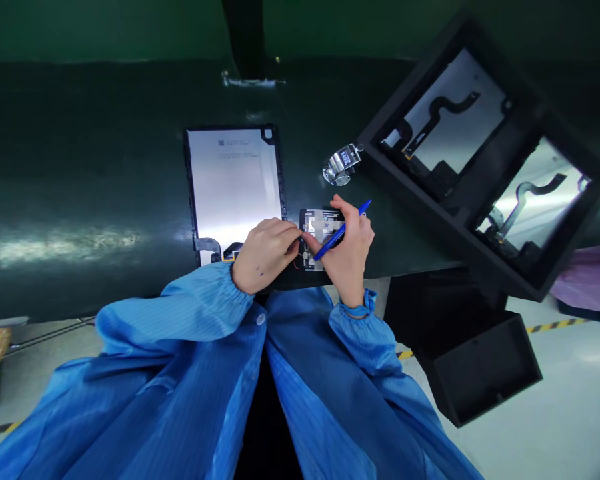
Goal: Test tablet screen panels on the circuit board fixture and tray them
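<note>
Two bare hands meet over the near part of a dark green table [90, 167], both forearms entering from below in blue sleeves. The left hand [267, 255] reaches rightward with its back upward, the wrist slightly bent and the fingers bunched together; their tips lie at the left edge of a small circuit board [320, 227]. Whether these fingertips pinch something cannot be told. The right hand [349, 243] rises from the lower right, wrist nearly straight, its thumb stretched leftward to the left fingertips and its index finger curved up past the board's top edge. This hand grasps a blue pen [343, 231], which slants between thumb and index finger, lower end over the board and upper end pointing away to the right. The circuit board lies flat on the table, directly beneath the right hand and partly covered by it. To its left, a white-backed screen [235, 180] lies with its lower right part hidden by the left hand. Beyond the right hand stands a metal counter [341, 165]; farther right, a black tray [495, 163] sits at an angle, a panel in each compartment.
</note>
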### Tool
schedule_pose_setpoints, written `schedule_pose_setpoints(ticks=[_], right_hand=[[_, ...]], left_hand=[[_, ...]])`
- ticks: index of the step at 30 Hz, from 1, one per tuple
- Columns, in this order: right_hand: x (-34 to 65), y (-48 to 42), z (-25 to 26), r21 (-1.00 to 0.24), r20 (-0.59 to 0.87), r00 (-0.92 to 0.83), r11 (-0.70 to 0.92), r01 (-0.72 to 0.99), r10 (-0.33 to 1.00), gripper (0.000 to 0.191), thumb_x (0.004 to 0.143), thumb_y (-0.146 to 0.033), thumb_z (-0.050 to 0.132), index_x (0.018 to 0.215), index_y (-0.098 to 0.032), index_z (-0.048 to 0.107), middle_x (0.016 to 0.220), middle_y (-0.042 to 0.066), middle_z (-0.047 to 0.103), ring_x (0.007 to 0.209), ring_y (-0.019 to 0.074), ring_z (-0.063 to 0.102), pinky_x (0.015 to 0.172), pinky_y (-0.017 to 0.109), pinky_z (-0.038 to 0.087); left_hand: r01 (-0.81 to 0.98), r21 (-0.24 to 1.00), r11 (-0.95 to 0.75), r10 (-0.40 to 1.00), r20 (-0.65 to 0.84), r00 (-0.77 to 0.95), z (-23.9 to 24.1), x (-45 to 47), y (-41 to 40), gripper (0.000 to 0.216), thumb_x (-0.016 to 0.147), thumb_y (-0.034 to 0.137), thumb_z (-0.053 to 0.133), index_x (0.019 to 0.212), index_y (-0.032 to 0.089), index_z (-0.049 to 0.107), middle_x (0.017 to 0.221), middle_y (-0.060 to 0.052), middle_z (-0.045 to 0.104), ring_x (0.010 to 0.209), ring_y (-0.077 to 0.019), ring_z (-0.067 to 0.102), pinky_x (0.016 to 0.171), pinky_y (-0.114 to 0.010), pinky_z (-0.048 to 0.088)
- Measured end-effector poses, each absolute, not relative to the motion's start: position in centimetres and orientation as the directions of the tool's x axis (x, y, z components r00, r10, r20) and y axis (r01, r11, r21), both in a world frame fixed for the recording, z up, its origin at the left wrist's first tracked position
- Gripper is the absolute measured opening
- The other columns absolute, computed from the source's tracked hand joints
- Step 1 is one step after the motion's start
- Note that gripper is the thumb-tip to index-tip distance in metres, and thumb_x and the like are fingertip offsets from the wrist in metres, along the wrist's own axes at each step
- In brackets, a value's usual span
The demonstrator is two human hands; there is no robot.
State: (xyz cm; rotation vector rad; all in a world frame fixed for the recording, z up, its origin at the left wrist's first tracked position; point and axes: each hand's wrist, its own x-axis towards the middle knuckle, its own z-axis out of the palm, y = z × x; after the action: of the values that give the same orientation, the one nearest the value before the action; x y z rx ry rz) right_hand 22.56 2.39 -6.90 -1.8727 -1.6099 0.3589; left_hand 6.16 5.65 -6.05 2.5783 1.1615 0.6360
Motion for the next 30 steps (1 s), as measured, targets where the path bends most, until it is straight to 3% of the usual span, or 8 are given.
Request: schedule_pose_setpoints(ticks=[2,5,10,14,18,21,24,30], right_hand=[[22.6,2.1,-6.7,-0.693,0.259,0.246,0.002,0.721,0.934,0.045,0.091,-0.045,0.059,0.128,-0.024,0.047,0.144,0.013,0.056,0.127,0.0322,0.054,0.106,0.054,0.043],[23.2,1.8,-5.7,-0.76,0.323,0.238,0.101,0.642,0.916,0.041,0.095,-0.042,0.054,0.131,-0.023,0.044,0.142,0.015,0.056,0.132,0.0306,0.054,0.107,0.052,0.045],[23.0,3.7,-4.5,-0.639,0.144,-0.297,0.318,0.701,0.944,0.05,0.093,-0.042,0.061,0.138,-0.025,0.048,0.142,0.009,0.061,0.128,0.0294,0.058,0.113,0.053,0.044],[21.7,4.9,-5.2,-0.581,0.113,-0.418,0.401,0.708,0.902,0.063,0.099,-0.042,0.052,0.153,-0.019,0.03,0.151,0.013,0.052,0.138,0.0288,0.051,0.124,0.057,0.028],[21.5,4.8,-5.5,-0.574,0.109,-0.41,0.394,0.717,0.905,0.061,0.101,-0.041,0.048,0.153,-0.014,0.031,0.148,0.016,0.055,0.138,0.0306,0.049,0.121,0.057,0.033],[21.9,5.2,-4.6,-0.605,0.098,-0.395,0.37,0.705,0.914,0.059,0.101,-0.045,0.048,0.151,-0.017,0.037,0.142,0.015,0.061,0.135,0.0319,0.054,0.116,0.058,0.041],[21.9,6.4,-2.9,-0.709,0.089,-0.345,0.303,0.637,0.934,0.056,0.101,-0.051,0.045,0.149,-0.023,0.041,0.135,0.012,0.066,0.129,0.0303,0.061,0.109,0.054,0.05],[21.3,8.2,-0.5,-0.897,0.131,-0.108,0.164,0.411,0.986,0.078,0.096,-0.068,0.042,0.158,-0.025,0.024,0.138,0.009,0.064,0.125,0.0276,0.065,0.088,0.041,0.064]], left_hand=[[0.629,0.45,-0.634,0.767,0.262,0.585,-4.7,5.6,5.8,0.018,0.089,0.015,0.062,0.101,0.011,0.074,0.098,-0.011,0.077,0.087,-0.0255,0.072,0.079,-0.037,0.059],[0.631,0.585,-0.51,0.852,0.242,0.465,-2.3,2.2,5.8,0.046,0.089,0.029,0.069,0.13,0.011,0.064,0.129,-0.015,0.069,0.117,-0.0297,0.065,0.101,-0.041,0.052],[0.663,0.748,-0.008,0.977,-0.134,0.164,-1.3,-6.9,5.1,0.071,0.09,0.051,0.064,0.152,0.021,0.045,0.154,-0.012,0.049,0.131,-0.0343,0.057,0.109,-0.046,0.046],[0.278,0.904,0.324,0.924,-0.366,0.112,-2.2,-9.6,5.1,0.072,0.084,0.045,0.072,0.148,0.024,0.048,0.15,-0.013,0.053,0.136,-0.0323,0.053,0.106,-0.044,0.05],[-0.01,0.852,0.523,0.852,-0.522,0.04,-2.2,-8.8,7.2,0.038,0.094,0.037,0.056,0.123,0.014,0.064,0.142,-0.018,0.06,0.129,-0.0307,0.058,0.097,-0.045,0.056],[-0.074,0.846,0.529,0.849,-0.526,0.049,-1.0,-7.8,9.2,0.042,0.099,0.037,0.036,0.112,0.012,0.067,0.13,-0.018,0.066,0.109,-0.026,0.066,0.089,-0.041,0.057],[-0.136,0.917,0.375,0.926,-0.366,0.089,1.3,-5.5,10.2,0.046,0.099,0.036,0.032,0.111,0.016,0.071,0.114,-0.013,0.07,0.092,-0.0209,0.064,0.082,-0.036,0.056],[-0.058,0.981,0.187,0.9,-0.147,0.409,3.4,0.0,9.3,0.048,0.095,0.03,0.033,0.117,0.016,0.073,0.097,-0.011,0.07,0.079,-0.0206,0.063,0.073,-0.038,0.055]])
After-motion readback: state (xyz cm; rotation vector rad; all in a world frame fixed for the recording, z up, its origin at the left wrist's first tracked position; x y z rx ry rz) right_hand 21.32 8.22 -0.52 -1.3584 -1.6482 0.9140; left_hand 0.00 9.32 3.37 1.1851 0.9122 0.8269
